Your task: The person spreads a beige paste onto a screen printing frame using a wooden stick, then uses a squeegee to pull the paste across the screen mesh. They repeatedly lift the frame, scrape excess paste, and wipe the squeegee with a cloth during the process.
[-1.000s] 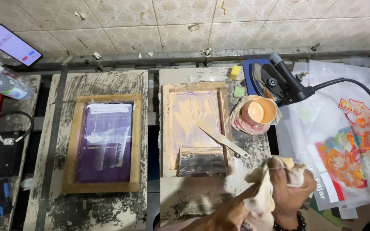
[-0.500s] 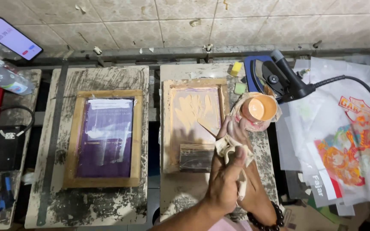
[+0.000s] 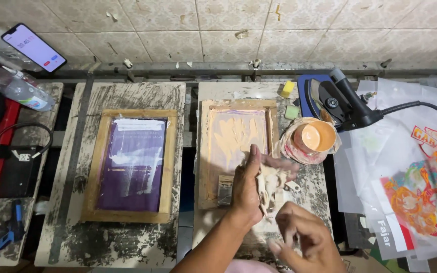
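Rag (image 3: 269, 184) — crumpled and stained — sits gripped in the left hand (image 3: 246, 189) over the right-hand wooden frame (image 3: 236, 151). Right hand (image 3: 304, 237) hovers just below, fingers loosely curled, holding nothing. Nearby, a tub (image 3: 317, 136) holds orange ink.

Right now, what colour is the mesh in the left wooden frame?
Purple, with pale streaks, on the left frame's mesh; the head view shows it.

A crumpled, cream-coloured rag (image 3: 269, 184) lies bunched over the orange-stained wooden screen frame (image 3: 206, 151).
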